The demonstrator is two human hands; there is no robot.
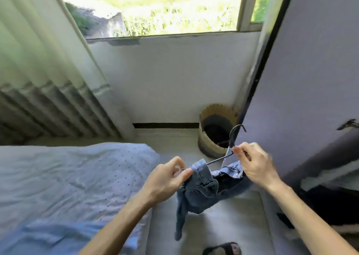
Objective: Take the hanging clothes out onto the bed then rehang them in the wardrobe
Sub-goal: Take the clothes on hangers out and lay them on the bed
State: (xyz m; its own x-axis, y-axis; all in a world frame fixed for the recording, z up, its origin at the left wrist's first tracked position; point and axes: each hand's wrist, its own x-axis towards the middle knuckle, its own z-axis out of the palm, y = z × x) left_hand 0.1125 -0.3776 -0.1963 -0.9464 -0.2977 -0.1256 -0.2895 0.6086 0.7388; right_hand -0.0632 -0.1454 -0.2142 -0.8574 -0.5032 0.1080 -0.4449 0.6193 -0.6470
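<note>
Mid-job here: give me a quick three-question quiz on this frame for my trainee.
1. True or false: the garment lies flat on the bed.
2. Which hand grips the hanger just below its hook? A) left hand B) right hand C) neither
3. Fill in: the round basket stands on the floor by the wall under the ____.
Key: 1 false, it hangs from the hanger, off the bed; 2 B; 3 window.
</note>
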